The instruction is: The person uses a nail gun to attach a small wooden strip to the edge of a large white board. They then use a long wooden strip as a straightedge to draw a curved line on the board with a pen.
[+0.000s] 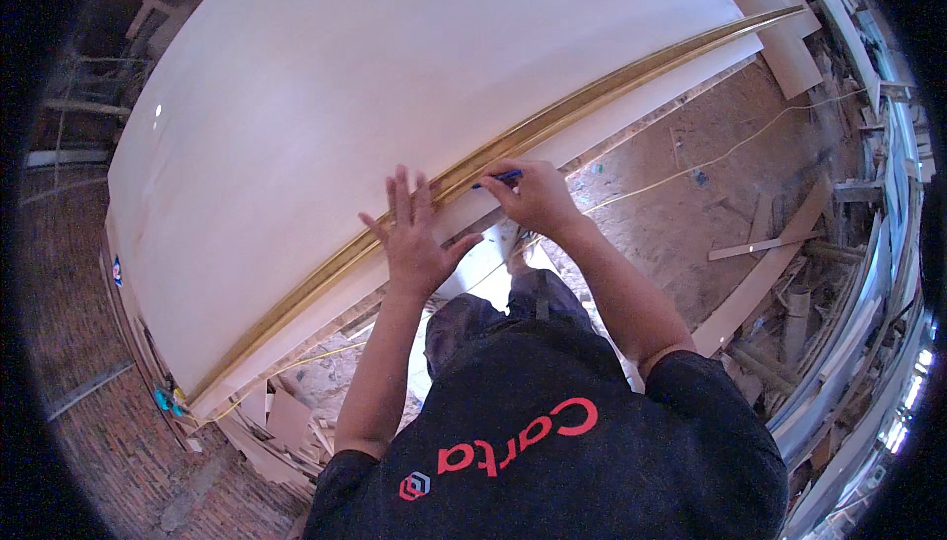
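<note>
A long, narrow gold-brown strip (582,101), like a straightedge or trim, lies across a large pale sheet (296,96) close to its near edge. My left hand (409,239) presses on the strip with fingers spread, the fingertips reaching over it onto the sheet. To its right, my right hand (538,195) pinches a blue pen (501,179), its tip pointing left beside the strip. Whether the tip touches the sheet I cannot tell.
A yellow cord (710,160) runs over the dusty floor at the right. Scrap boards (764,244) and offcuts pile up along the right side, with more pieces (286,417) at lower left. A brick surface (74,293) shows at the far left.
</note>
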`<action>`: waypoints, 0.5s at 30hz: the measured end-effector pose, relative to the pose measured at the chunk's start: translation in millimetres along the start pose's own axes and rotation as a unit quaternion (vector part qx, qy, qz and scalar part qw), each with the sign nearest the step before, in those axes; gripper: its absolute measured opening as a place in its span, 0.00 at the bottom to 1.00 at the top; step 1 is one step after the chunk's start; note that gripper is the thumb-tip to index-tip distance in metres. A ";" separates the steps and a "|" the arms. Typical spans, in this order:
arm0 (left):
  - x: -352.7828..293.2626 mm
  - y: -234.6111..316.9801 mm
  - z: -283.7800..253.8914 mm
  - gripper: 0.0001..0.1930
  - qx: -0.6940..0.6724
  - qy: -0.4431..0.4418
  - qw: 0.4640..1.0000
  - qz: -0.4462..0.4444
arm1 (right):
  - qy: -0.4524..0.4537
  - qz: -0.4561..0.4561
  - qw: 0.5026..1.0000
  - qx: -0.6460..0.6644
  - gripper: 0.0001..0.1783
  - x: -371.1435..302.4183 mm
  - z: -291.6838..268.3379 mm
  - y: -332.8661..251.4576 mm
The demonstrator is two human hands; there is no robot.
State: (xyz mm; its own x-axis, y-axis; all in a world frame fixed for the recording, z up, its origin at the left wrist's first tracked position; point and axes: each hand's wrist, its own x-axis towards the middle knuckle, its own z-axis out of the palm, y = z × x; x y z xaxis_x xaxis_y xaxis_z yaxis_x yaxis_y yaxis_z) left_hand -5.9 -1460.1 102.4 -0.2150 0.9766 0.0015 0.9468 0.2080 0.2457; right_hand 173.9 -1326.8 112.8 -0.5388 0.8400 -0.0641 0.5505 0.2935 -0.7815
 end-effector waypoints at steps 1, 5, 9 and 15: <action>13.4 14.0 6.6 0.61 0.011 0.008 1.000 0.018 | -0.008 -0.015 1.000 0.006 0.10 3.5 -6.5 3.1; 27.6 35.0 21.0 0.62 0.049 -0.076 0.996 -0.020 | -0.027 0.033 0.999 -0.018 0.12 18.7 -38.8 29.7; 22.4 27.4 27.0 0.65 0.037 -0.033 0.999 0.010 | -0.013 0.089 0.994 0.066 0.12 32.9 -94.7 74.1; 20.6 25.8 36.0 0.64 0.026 0.004 0.999 0.020 | 0.020 0.121 0.989 0.077 0.13 53.3 -182.5 138.2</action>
State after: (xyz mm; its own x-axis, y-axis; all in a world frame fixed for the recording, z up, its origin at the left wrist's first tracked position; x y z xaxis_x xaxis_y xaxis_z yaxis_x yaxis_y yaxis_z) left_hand 22.7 -1432.7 73.9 -0.1783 0.9838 0.0188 0.9660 0.1714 0.1937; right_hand 337.6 -1158.2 114.6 -0.3746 0.8959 -0.2388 0.5559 0.0109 -0.8312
